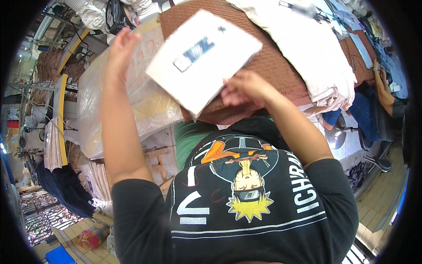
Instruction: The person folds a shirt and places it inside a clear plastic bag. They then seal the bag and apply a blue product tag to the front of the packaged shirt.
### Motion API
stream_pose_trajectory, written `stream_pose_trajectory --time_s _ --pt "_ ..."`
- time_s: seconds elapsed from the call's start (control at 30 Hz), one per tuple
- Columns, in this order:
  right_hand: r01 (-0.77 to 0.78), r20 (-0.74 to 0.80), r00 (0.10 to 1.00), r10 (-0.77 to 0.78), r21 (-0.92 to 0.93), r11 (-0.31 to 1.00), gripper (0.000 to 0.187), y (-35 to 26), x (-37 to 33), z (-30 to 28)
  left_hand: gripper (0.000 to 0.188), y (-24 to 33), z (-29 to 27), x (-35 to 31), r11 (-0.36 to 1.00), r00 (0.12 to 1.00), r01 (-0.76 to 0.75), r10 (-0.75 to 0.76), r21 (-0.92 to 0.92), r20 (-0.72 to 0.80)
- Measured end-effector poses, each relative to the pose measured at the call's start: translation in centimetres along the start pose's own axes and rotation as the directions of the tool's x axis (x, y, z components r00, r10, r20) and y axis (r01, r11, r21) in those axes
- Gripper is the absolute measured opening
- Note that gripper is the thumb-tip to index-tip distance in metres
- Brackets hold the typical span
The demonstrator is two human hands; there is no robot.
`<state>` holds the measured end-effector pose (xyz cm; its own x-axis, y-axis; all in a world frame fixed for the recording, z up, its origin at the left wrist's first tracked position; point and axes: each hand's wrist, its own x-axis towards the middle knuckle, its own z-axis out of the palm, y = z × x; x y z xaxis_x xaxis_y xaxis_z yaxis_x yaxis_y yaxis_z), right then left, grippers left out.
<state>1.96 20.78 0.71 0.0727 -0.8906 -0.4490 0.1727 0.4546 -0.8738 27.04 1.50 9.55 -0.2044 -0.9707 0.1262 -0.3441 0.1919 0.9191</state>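
A flat, white folded piece (171, 59), which looks like a folded garment, lies tilted over the brown textured cloth (281, 66) in front of me. It bears a dark blue and white label (193, 53), smeared by motion. My right hand (246, 88) is at its lower right edge, one fingertip meeting the edge. Those fingers are blurred, so a grip cannot be made out. My left hand (121, 48) is raised left of the white piece, apart from it, above a plastic-wrapped bundle (149, 103). Its fingers look loosely apart with nothing in them.
A stack of cream garments (325, 66) stands to the right on the brown cloth. At the far right a co-worker's arm (384, 92) reaches toward blue garments (382, 48). Yellow-edged racks (63, 119) with hanging clothes stand at left. A black plastic bag (116, 17) sits at the back.
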Motion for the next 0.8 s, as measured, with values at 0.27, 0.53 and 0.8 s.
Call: stream_pose_trajectory --time_s 0.27,0.53,0.8 --pt "0.402 0.692 0.715 -0.102 -0.287 0.87 0.036 -4.2 -9.3 -2.5 0.068 -9.6 2.2 -9.8 0.822 0.869 0.494 -0.479 -0.284 0.125" --pt "0.841 0.993 -0.08 -0.083 0.112 0.529 0.025 -10.7 -20.0 3.2 0.053 -10.5 3.9 -9.2 0.789 0.825 0.552 -0.474 -0.267 0.307" --pt "0.98 1.0 0.01 0.019 -0.014 0.2 0.018 -13.8 -27.5 3.9 0.058 -10.4 5.5 -8.0 0.773 0.875 0.484 -0.411 -0.411 0.258"
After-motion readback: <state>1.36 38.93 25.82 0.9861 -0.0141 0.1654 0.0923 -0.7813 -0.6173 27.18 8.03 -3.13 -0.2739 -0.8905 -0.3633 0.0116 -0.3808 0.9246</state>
